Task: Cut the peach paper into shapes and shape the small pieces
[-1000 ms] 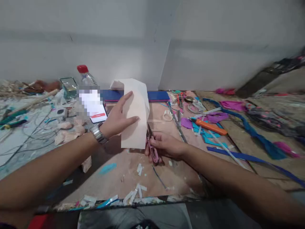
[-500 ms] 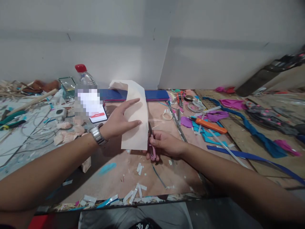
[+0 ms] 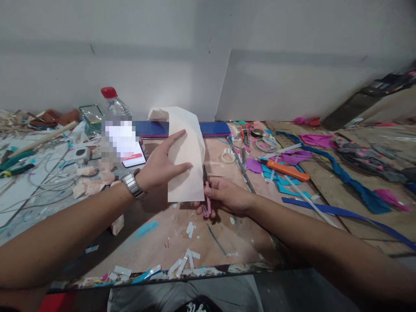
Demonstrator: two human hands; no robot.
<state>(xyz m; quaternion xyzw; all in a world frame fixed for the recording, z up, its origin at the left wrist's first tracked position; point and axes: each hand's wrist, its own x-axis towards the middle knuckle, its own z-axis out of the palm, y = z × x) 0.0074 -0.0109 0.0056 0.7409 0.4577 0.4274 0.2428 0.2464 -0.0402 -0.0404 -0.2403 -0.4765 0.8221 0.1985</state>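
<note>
A long cream-white strip of paper or cloth (image 3: 186, 182) stands over the table, its top end curling back to the left. My left hand (image 3: 160, 167) lies against its left side, thumb and index finger spread over its face; the other fingers are hidden. Pink-handled scissors (image 3: 207, 206) are in my right hand (image 3: 225, 196), whose fingers are wrapped round the handles. The dark blades point away from me, along the strip's right edge. Whether the blades are parted is hard to tell.
A lit phone (image 3: 133, 158) and a red-capped bottle (image 3: 113, 102) stand left of the strip. Blue flat pieces (image 3: 216, 129) lie behind it. An orange cutter (image 3: 286, 170), tape ring (image 3: 228, 158) and coloured scraps lie right; green-handled pliers (image 3: 17, 162) lie far left.
The strip has shifted slightly to the right and its right edge now bulges outward beside the blades. My right hand and the scissors have turned a little; my left hand has barely moved.
</note>
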